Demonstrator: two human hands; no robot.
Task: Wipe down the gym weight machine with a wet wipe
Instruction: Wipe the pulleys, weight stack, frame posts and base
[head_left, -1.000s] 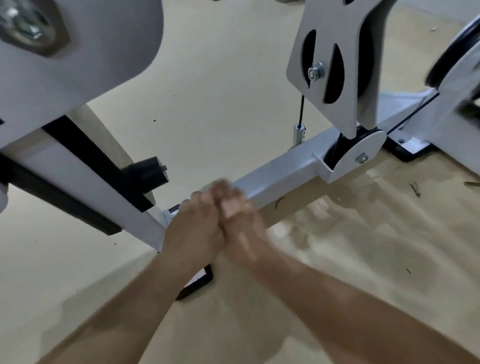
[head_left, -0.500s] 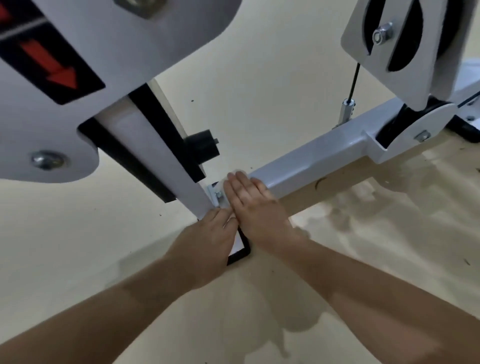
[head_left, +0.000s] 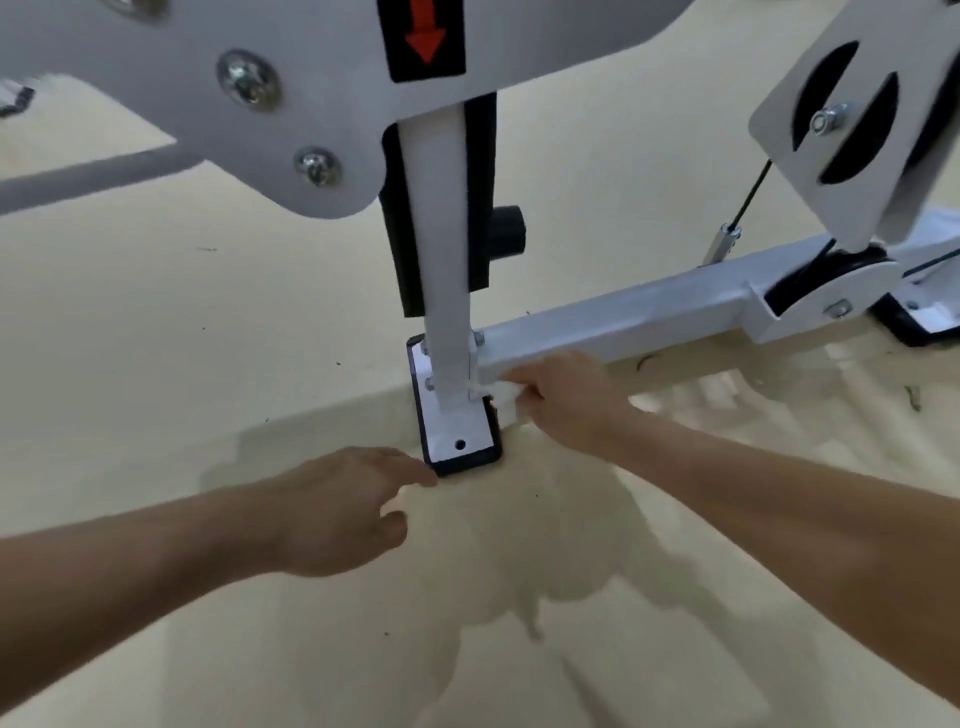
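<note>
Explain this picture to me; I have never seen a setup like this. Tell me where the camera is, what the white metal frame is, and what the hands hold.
The camera sits on a person's head and looks down, so the two bare arms reaching in from the bottom are that person's own. The white metal is the lower part of a gym weight machine. An upright post stands on a foot plate on the floor. A horizontal bar runs off to the right toward a pulley. A red arrow label sits near the top. The right hand pinches a white wet wipe against the joint where the bar meets the post. The left hand holds nothing. Its fingers reach loosely toward the plate's near corner; whether they touch it cannot be told.
</note>
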